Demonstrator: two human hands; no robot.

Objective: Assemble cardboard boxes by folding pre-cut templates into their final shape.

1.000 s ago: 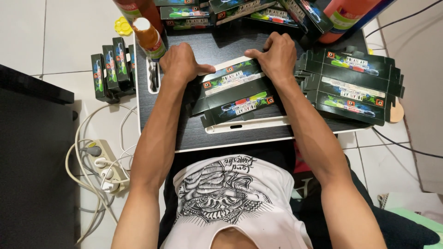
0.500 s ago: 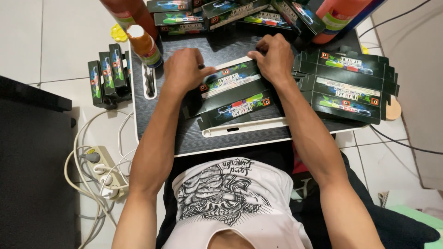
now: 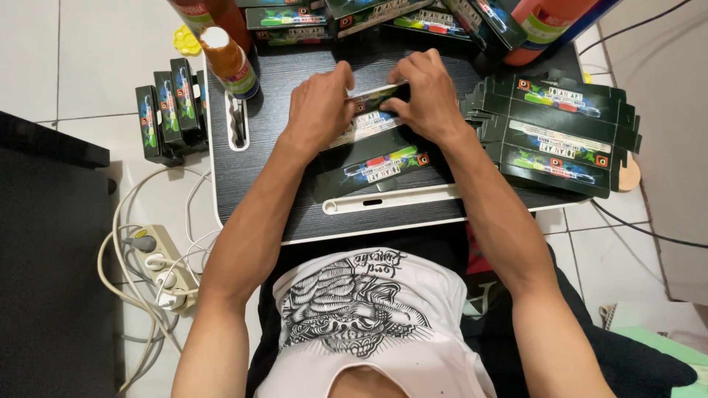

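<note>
One head-worn camera looks steeply down, close above the dark lap table (image 3: pixel 251 169) and forearms.

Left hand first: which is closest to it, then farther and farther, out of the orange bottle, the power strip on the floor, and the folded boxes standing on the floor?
From the left hand:
1. Orange bottle, on the desk just left of that hand.
2. Folded boxes, standing on the floor beyond the desk's left edge.
3. Power strip, on the floor lower left, by the elbow.

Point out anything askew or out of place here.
Little stands out. The flat cartons at the desk's right edge hang over it, and a power strip with tangled cables lies on the floor. Both hands fold a carton normally.
</note>
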